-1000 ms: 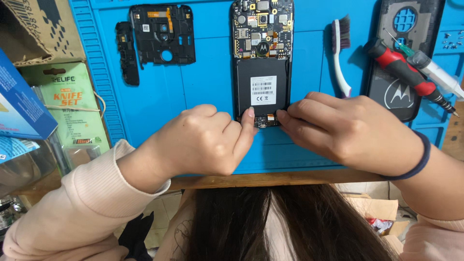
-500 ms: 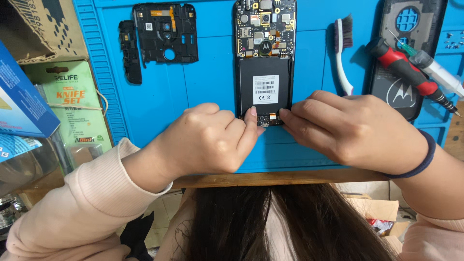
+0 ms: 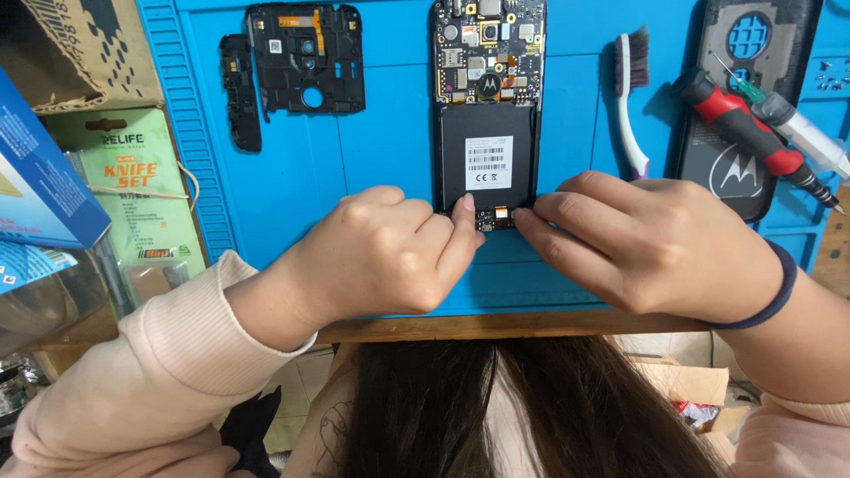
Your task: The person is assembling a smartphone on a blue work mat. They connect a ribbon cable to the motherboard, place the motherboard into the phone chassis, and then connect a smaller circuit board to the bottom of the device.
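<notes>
An opened phone (image 3: 488, 106) lies on the blue work mat (image 3: 372, 159), its circuit board exposed at the far end and a black battery with a white label below. My left hand (image 3: 381, 257) rests on the mat with the thumb tip pressed on the phone's near end. My right hand (image 3: 646, 243) comes in from the right, its fingertips touching the same near end beside a small connector area. Both hands cover the phone's bottom edge.
A black inner frame (image 3: 305, 57) and a narrow black strip (image 3: 241, 93) lie at the far left of the mat. A white brush (image 3: 630, 97), a phone back cover (image 3: 739, 115), a red-handled screwdriver (image 3: 744, 124) and cardboard and packaging boxes (image 3: 124, 186) surround the work area.
Both hands stay on the phone's near end; my fingertips have shifted only slightly. The view has dropped a little toward me.
</notes>
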